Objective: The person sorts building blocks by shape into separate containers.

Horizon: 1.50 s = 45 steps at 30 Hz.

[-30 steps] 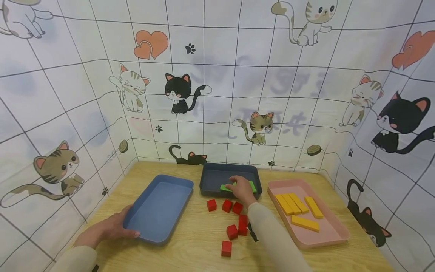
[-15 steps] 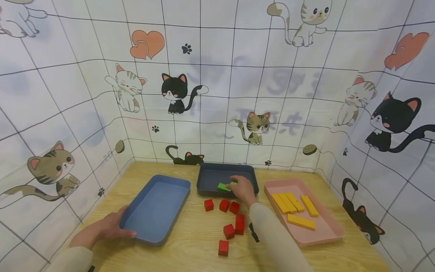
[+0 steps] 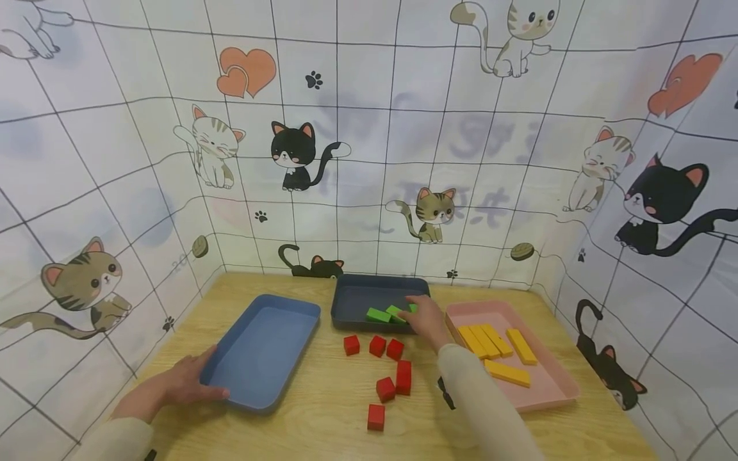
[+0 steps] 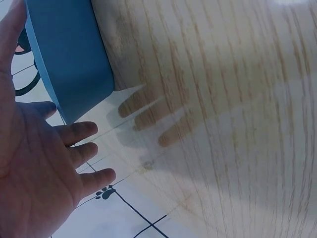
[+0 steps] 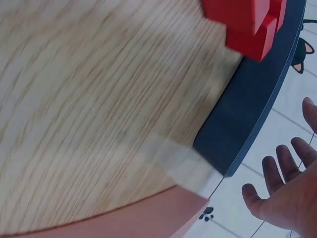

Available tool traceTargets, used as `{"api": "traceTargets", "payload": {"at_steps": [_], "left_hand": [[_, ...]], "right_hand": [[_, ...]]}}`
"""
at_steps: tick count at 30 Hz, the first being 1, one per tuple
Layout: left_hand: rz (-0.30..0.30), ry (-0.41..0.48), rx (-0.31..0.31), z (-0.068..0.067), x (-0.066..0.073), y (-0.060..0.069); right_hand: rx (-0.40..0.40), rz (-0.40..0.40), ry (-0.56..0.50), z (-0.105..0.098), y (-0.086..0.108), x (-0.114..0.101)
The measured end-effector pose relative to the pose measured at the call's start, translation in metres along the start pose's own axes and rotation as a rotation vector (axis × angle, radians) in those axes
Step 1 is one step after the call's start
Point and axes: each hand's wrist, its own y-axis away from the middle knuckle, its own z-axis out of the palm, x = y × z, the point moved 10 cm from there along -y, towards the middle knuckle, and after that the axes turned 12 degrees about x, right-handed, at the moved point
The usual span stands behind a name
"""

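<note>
My left hand (image 3: 190, 381) is at the near left corner of a blue tray (image 3: 271, 403), its thumb along the near edge and fingers by the left side. In the left wrist view these fingers (image 4: 74, 131) are loosely straight beside the tray corner. My right hand (image 3: 426, 320) reaches over the near right side of a dark navy tray (image 3: 346, 325), thumb and forefinger apart. Green blocks (image 3: 378, 315) lie in that tray; one green block (image 3: 412, 308) shows between thumb and forefinger. In the right wrist view the fingers (image 5: 272, 176) are slightly bent, with nothing seen held.
Several red blocks (image 3: 376, 417) lie on the wooden table (image 3: 323, 426) between the trays. A pink tray (image 3: 553, 378) at the right holds several yellow bars (image 3: 507, 373). A cloth backdrop (image 3: 369, 160) printed with cats surrounds the table.
My right hand has moved to the right over the navy tray, uncovering green blocks that it partly hid. The left hand stays at the blue tray. The head view has shifted slightly.
</note>
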Motion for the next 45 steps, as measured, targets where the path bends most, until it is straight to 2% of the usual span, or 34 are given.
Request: {"api": "traceTargets", "payload": {"at_steps": [7,11,15,19,22,26,29,34,38,45], "left_hand": [[0.018,-0.030,0.037,-0.004,0.003,0.000],[0.048,-0.066,0.089,-0.008,0.007,-0.003],[0.087,-0.101,0.155,-0.013,0.014,-0.007],[0.147,-0.117,0.229,-0.018,0.028,-0.010],[0.190,-0.101,0.270,-0.022,0.043,-0.012],[0.243,-0.058,0.297,-0.025,0.068,-0.016],[0.280,-0.020,0.300,-0.025,0.089,-0.019],[0.310,0.052,0.279,-0.021,0.120,-0.025],[0.320,0.105,0.255,-0.014,0.147,-0.032],[0.272,0.111,0.188,0.009,0.188,-0.047]], "right_hand": [[-0.022,-0.037,0.071,-0.010,0.000,0.017],[-0.037,-0.041,0.123,-0.014,0.002,0.033],[-0.068,-0.011,0.145,-0.016,0.002,0.054],[-0.089,0.026,0.152,-0.017,0.002,0.073],[-0.088,0.022,0.146,-0.020,0.004,0.079],[-0.065,-0.043,0.146,-0.026,0.006,0.077],[-0.053,-0.075,0.157,-0.030,0.007,0.078],[-0.058,-0.081,0.185,-0.030,0.010,0.081],[-0.054,-0.099,0.215,-0.029,0.012,0.080],[-0.060,-0.154,0.267,-0.019,0.015,0.073]]}}
